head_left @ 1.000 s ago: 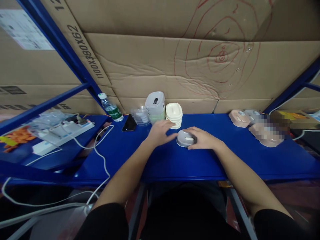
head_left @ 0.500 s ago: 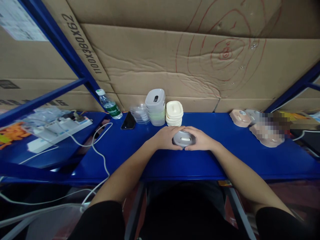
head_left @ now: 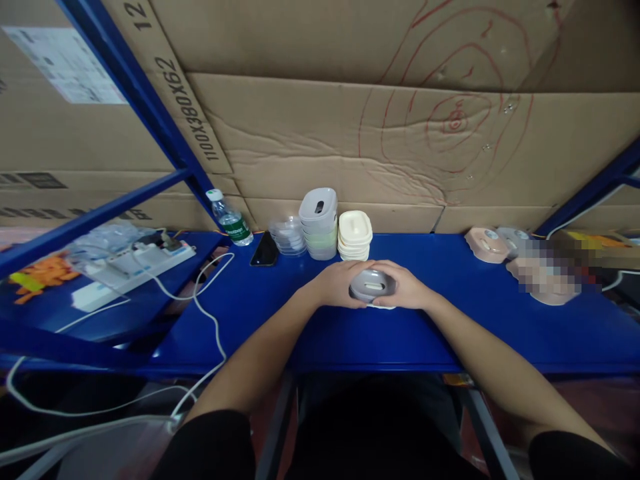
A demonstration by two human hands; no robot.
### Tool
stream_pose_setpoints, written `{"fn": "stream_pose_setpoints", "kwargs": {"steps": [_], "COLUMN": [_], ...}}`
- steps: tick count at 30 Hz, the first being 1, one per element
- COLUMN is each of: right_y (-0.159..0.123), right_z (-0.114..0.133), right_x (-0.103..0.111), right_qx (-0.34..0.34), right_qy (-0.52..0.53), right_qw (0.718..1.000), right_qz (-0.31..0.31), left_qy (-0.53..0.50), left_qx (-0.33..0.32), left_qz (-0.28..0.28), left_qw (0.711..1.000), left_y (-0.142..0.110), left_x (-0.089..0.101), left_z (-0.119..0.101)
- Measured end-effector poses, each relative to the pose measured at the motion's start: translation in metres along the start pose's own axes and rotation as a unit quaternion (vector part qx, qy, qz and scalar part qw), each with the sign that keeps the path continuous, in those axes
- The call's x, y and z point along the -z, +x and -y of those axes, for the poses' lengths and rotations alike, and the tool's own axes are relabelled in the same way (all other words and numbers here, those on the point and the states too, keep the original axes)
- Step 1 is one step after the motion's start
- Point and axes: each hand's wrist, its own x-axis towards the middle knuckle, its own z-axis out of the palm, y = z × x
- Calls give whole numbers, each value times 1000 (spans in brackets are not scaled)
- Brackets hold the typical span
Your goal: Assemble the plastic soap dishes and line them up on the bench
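Between my two hands, near the middle of the blue table, is a small grey food container (head_left: 371,283) with a pale tab on its top. My left hand (head_left: 340,285) wraps round its left side and my right hand (head_left: 407,287) round its right side, with the fingertips meeting behind it. A thin white edge shows under its front. Just beyond my hands stand a stack of cream lids (head_left: 355,235) and a taller stack of grey and pale green containers (head_left: 319,223). The container's sides are mostly hidden by my fingers.
Clear round tubs (head_left: 288,237), a black phone (head_left: 264,249) and a water bottle (head_left: 230,220) stand at the back left. White cables and a power strip (head_left: 135,273) lie further left. Pink containers (head_left: 485,245) sit at the right. Cardboard (head_left: 300,133) walls the back.
The whole view has shifted slightly, with the scene lower and to the right. Both hands keep hold of the grey container, and a white edge now shows beneath its front.
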Motion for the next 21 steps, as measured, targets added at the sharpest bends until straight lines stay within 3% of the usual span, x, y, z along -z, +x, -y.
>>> {"fn": "stream_pose_setpoints", "kwargs": {"steps": [5, 15, 21], "right_y": [-1, -4, -3], "right_z": [0, -1, 2], "right_x": [7, 17, 17], "right_qx": [24, -3, 24], "right_qy": [27, -50, -45], "right_qw": [999, 999, 995], "right_qz": [-3, -10, -84], "left_qy": [-7, 8, -15], "left_qx": [-7, -2, 1], "left_qz": [-35, -105, -119], "left_qw": [999, 994, 993], "left_y": [-1, -8, -8], "left_x": [7, 18, 19], "left_z": [0, 14, 17]}}
